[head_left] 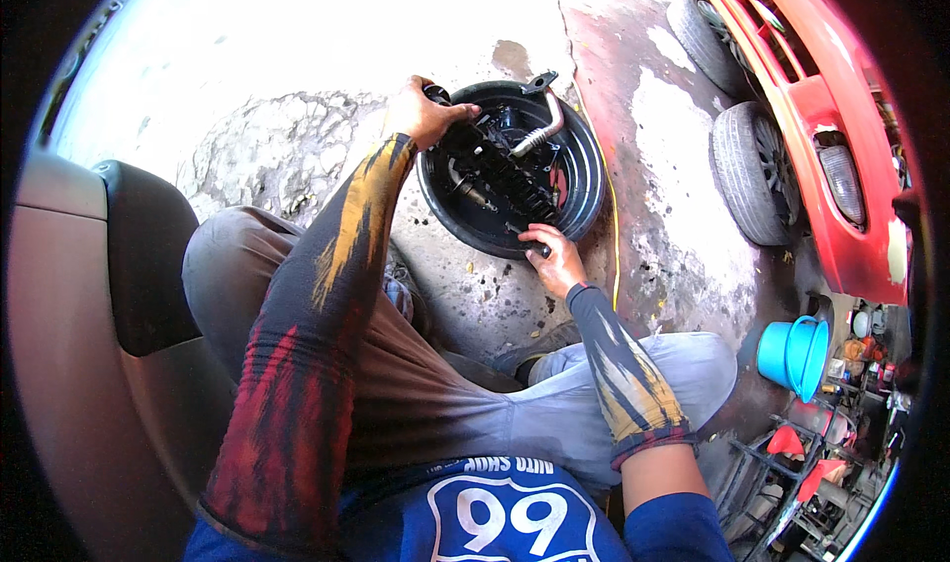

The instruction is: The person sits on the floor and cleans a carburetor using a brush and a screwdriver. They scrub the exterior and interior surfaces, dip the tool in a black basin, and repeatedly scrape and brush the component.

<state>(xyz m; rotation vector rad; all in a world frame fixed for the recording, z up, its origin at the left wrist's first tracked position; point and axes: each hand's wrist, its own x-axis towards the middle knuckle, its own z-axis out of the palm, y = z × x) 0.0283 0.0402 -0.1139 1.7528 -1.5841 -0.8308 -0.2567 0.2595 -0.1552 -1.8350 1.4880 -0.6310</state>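
Observation:
A round black basin (597, 171) stands on the ground in front of my knees, with dark, wet-looking liquid in it. Across it lies a long, black, ribbed engine part (502, 174), perhaps an intake manifold. My left hand (421, 115) grips its far left end at the basin's rim, thumb on top. At the near right end, by the rim, my right hand (556, 262) has its fingers curled round it. A bent metal pipe (546, 133) with a flange leans out over the far right rim. Beside the part sits a small metal fitting (468, 186), partly in shadow.
Right of the basin runs a yellow cord (615, 231). Two wheels (749, 171) and a red car bumper (826, 97) stand farther right. A blue bucket (789, 354) is near cluttered tools and parts (807, 453). A brown-and-black panel (148, 255) flanks my left side.

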